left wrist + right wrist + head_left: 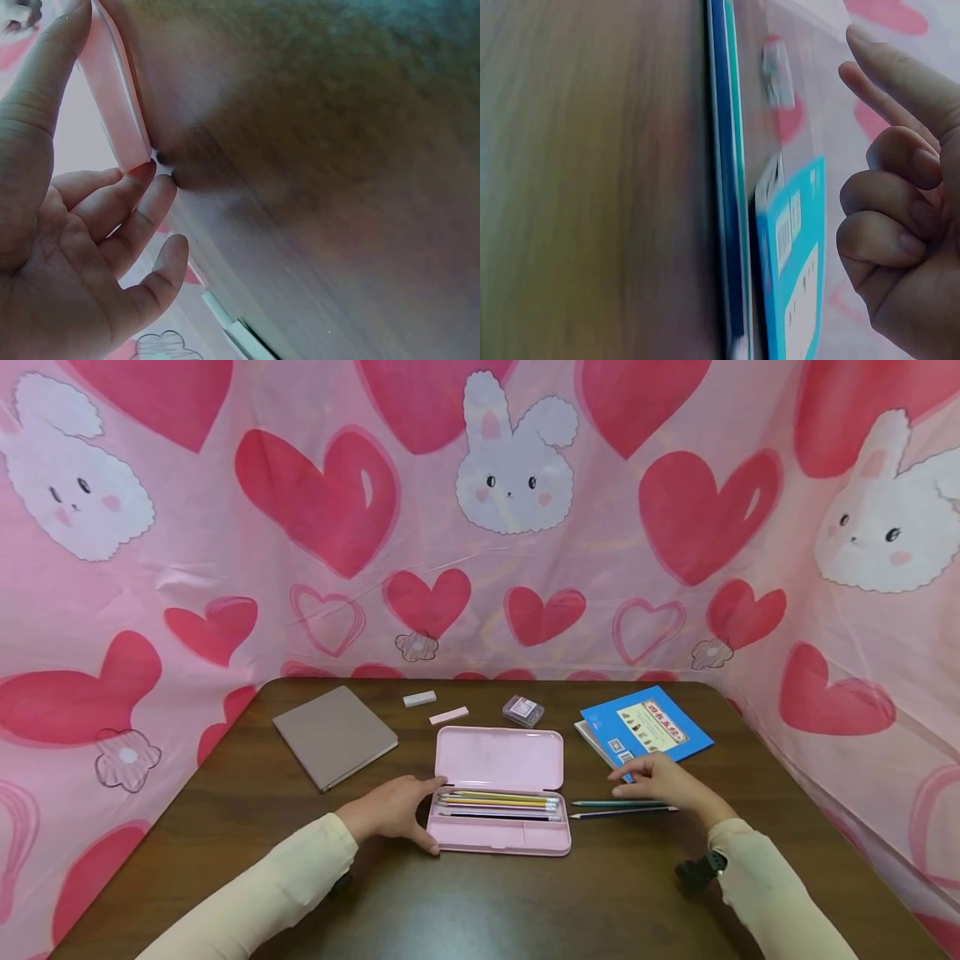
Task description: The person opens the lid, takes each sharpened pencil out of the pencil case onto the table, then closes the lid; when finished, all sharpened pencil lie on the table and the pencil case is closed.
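A pink pencil case (pixel 472 837) lies with its lid raised, several pencils (pixel 498 806) in its long compartment. My left hand (pixel 393 810) holds the case's left end, thumb at the near corner and fingers at the far corner. In the left wrist view the thumb and fingertips touch the case wall (pixel 120 97). My right hand (pixel 663 785) is just above two pencils on the table, a green pencil (pixel 600 803) and a dark blue pencil (pixel 611 814). In the right wrist view, the hand grips nothing, with several fingers curled and the blue pencil (pixel 726 187) beside it.
A blue book (pixel 592 718) lies at the right, close behind my right hand. The grey-brown notebook (pixel 335 735) is at the left. Behind the case are a white eraser (pixel 419 699), a pink stick-like item (pixel 448 716) and a small clear box (pixel 522 711).
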The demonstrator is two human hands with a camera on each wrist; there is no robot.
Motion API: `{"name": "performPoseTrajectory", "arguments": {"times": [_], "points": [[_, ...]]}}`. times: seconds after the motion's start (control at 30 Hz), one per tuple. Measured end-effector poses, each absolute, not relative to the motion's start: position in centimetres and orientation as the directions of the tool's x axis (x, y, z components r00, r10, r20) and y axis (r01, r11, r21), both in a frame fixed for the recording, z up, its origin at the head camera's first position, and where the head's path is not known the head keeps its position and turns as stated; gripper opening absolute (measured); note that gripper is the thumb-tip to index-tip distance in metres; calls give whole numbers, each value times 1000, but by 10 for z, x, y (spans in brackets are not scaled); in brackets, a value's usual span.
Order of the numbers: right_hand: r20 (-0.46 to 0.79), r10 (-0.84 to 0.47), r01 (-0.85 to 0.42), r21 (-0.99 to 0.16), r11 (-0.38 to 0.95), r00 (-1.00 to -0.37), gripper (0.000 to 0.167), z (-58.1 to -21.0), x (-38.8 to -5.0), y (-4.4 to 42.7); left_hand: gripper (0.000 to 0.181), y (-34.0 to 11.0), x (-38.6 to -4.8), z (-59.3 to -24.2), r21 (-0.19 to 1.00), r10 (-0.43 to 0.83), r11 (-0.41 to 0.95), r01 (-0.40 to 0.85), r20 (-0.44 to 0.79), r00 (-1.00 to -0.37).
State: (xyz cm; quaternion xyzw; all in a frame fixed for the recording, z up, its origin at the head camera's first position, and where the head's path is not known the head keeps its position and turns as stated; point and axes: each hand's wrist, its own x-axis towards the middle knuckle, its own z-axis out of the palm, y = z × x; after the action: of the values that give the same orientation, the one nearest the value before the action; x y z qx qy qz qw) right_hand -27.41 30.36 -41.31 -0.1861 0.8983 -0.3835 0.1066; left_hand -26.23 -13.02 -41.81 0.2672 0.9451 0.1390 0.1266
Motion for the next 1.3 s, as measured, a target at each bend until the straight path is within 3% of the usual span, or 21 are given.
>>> {"name": "performPoseTrajectory", "arguments": {"times": [0.4, 0.83, 1.1, 1.3], "points": [[-32, -576, -368, -739, 564, -817, 28, -416, -293, 241, 101, -130, -262, -419, 327, 517, 835, 443, -189, -835], [-21, -680, -463, -716, 522, -733, 23, -420, -293, 211, 101, -129, -261, -417, 333, 507, 840, 428, -202, -838], [-14, -695, -496, -690, 527, -719, 21, -434, -298, 212, 101, -129, -261, -417, 343, 516, 832, 436, -189, -836], [-88, -673, -452, -676, 581, -734, 23, -431, -295, 207, 100, -130, -262, -418, 345, 519, 829, 440, -183, -835]]}}
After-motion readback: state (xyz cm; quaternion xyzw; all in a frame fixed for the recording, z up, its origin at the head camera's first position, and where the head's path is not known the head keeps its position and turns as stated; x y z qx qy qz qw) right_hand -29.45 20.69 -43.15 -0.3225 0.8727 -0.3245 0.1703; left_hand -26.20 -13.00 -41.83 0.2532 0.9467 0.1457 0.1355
